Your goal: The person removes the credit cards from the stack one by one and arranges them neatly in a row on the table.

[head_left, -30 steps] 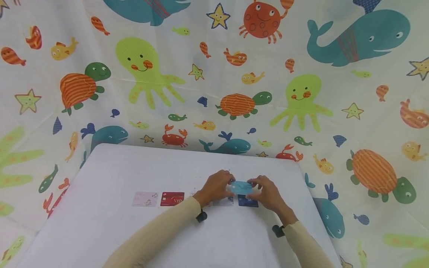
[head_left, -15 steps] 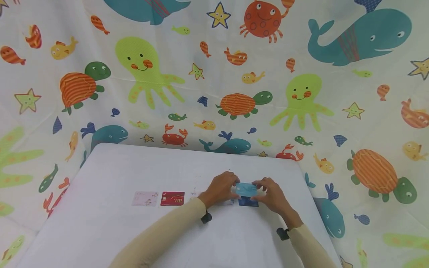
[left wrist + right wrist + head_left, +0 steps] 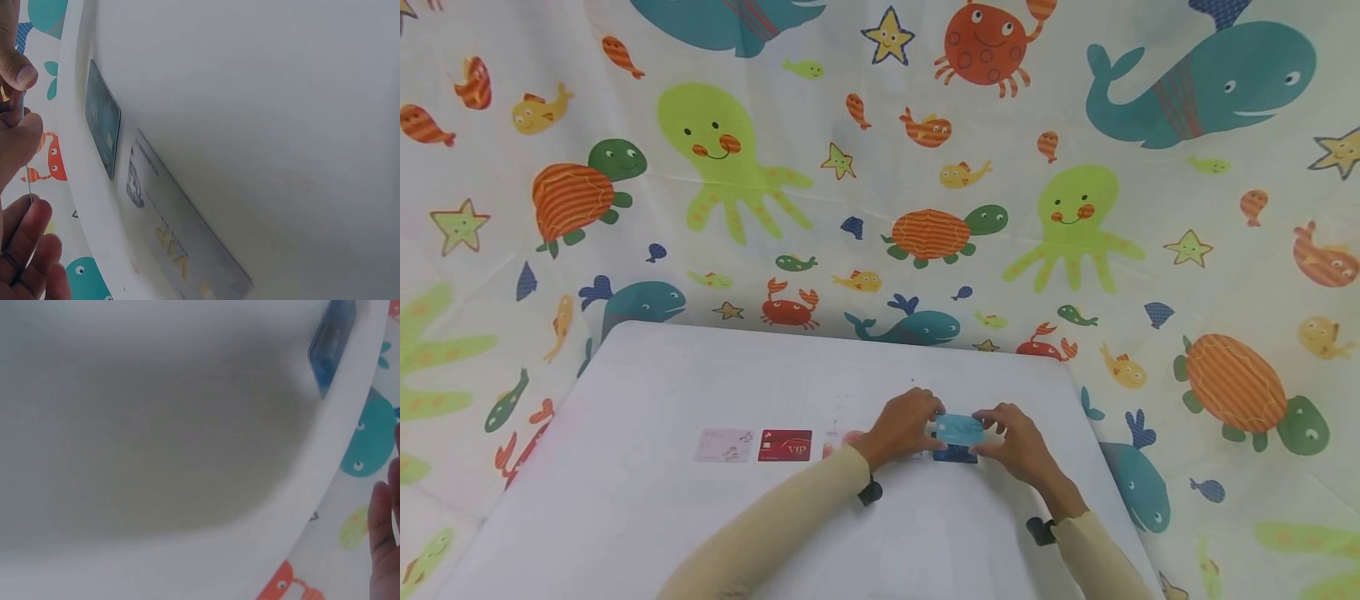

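Observation:
A light blue bank card (image 3: 959, 429) is pinched at its left end by my left hand (image 3: 904, 423) and at its right end by my right hand (image 3: 1018, 448). It overlaps the upper part of a dark blue card (image 3: 955, 455) in the head view; the left wrist view shows that dark card (image 3: 103, 122) flat on the table. Beside it lies a silvery card (image 3: 190, 234) with gold letters, mostly hidden behind my left hand in the head view. Only a few fingers (image 3: 381, 519) show at the edge of the right wrist view.
To the left, in a row on the white table (image 3: 647, 517), lie a pale pink card (image 3: 724, 446), a red VIP card (image 3: 785, 445) and a white-and-pink card (image 3: 832, 440), partly covered by my left arm. A sea-animal curtain (image 3: 880, 167) hangs behind the table.
Both hands have carried the light blue card to the right and slightly nearer, from the upper left of the dark blue card to over it. The cards on the table have stayed put.

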`<move>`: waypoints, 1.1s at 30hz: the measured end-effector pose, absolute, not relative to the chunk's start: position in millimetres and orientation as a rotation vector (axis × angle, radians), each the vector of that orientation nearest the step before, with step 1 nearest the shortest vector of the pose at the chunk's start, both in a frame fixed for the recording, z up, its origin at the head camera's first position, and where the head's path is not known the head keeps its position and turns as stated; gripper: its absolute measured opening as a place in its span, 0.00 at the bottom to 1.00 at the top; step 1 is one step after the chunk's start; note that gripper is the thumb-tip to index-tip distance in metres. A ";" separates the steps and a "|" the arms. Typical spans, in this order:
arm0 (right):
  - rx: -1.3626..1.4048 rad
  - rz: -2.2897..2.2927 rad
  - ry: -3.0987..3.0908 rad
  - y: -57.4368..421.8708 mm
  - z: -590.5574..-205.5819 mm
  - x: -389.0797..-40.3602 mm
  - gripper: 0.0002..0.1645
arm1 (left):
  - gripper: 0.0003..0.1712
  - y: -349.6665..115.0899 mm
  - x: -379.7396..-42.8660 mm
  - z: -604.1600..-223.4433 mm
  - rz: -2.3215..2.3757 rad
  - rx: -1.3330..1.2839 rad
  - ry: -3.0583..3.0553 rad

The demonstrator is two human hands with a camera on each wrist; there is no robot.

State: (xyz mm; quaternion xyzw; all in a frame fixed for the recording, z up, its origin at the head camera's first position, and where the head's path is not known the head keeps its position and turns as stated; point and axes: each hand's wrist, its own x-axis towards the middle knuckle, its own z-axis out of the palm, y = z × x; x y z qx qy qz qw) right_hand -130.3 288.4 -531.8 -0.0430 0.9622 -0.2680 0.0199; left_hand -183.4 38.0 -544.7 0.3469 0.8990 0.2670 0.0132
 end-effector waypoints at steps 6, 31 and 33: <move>-0.082 -0.838 2.965 295.4 -532.1 -125.7 0.32 | 0.29 46.2 -179.3 -544.4 0.817 1.083 2.793; -0.066 -0.815 3.016 317.5 -537.6 -109.1 0.33 | 0.30 72.4 -171.1 -551.3 0.738 1.153 2.841; -0.064 -0.821 3.018 319.7 -537.7 -108.1 0.33 | 0.30 74.7 -171.1 -552.0 0.727 1.165 2.845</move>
